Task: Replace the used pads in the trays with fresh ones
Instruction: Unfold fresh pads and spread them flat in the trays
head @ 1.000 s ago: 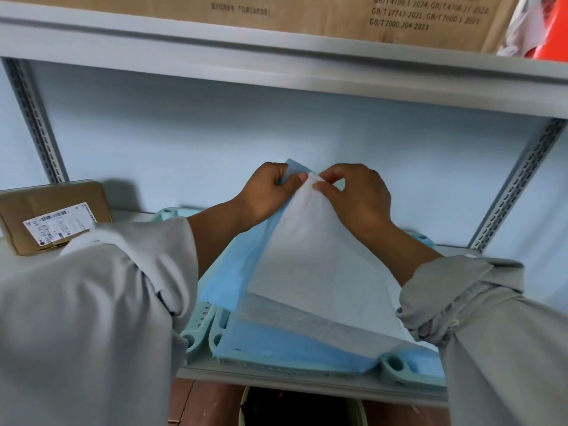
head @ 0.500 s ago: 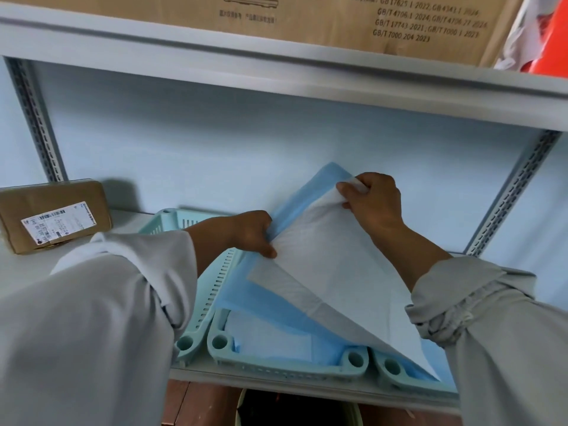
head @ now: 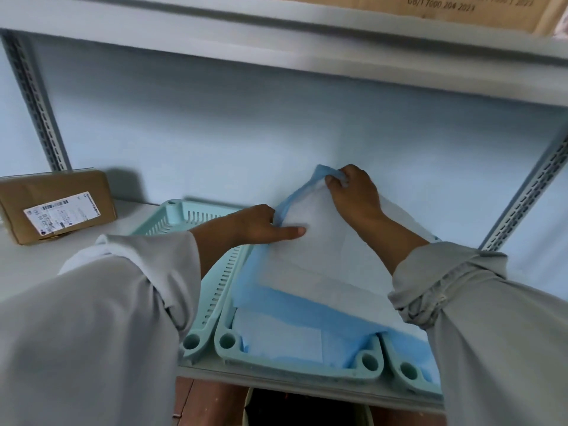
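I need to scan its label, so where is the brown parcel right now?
In the head view the brown parcel sits on the shelf at far left, against the back wall, left of the leftmost tray.

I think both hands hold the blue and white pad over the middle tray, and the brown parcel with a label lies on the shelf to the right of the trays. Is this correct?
Not quite. In the head view the brown parcel lies on the shelf to the left of the trays, not the right. The rest holds: the left hand and right hand hold the pad over the middle tray.
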A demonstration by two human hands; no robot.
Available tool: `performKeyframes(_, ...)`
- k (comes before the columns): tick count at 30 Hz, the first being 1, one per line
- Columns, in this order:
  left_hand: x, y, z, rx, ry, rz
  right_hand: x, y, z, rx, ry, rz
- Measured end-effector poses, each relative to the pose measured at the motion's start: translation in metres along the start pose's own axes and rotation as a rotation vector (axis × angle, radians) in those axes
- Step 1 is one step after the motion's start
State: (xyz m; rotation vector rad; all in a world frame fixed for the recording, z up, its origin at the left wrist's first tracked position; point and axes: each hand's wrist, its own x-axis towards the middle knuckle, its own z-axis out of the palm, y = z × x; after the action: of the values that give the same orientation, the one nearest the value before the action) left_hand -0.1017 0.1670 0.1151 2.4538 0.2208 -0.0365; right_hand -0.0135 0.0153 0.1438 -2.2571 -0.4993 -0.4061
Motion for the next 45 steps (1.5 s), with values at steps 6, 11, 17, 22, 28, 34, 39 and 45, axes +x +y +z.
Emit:
performKeyframes(6,0.000,-0.012,0.008,-0.490,0.175,-0.166,-0.015,-0.021,0.024,0.311,-0.272,-0.242)
performKeyframes(11,-0.006,-0.041,0.019,-0.624,0.440,-0.440,-0.031,-0.016,0.054,0.140,-0.338,-0.094)
performKeyframes(17,-0.010,-0.079,0.047,-0.899,0.465,-0.650,-0.087,0.033,0.097,0.439,-0.288,0.789)
performKeyframes(22,-0.016,-0.061,0.049,-1.063,0.412,-0.627,-0.131,0.041,0.102,0.815,-0.401,1.213)
performKeyframes(28,-0.029,-0.051,0.034,-0.873,0.166,-0.584,-0.124,0.038,0.103,1.032,-0.228,1.270)
performKeyframes(34,-0.040,-0.049,0.030,-0.810,0.027,-0.582,-0.123,0.031,0.077,1.185,-0.223,1.364)
performKeyframes(39,-0.051,-0.042,0.027,-0.597,-0.219,-0.603,-0.128,0.042,0.079,0.926,-0.345,1.292)
performKeyframes(45,-0.062,-0.005,0.002,-0.071,-0.567,-0.482,-0.120,0.053,0.063,0.517,-0.259,0.880)
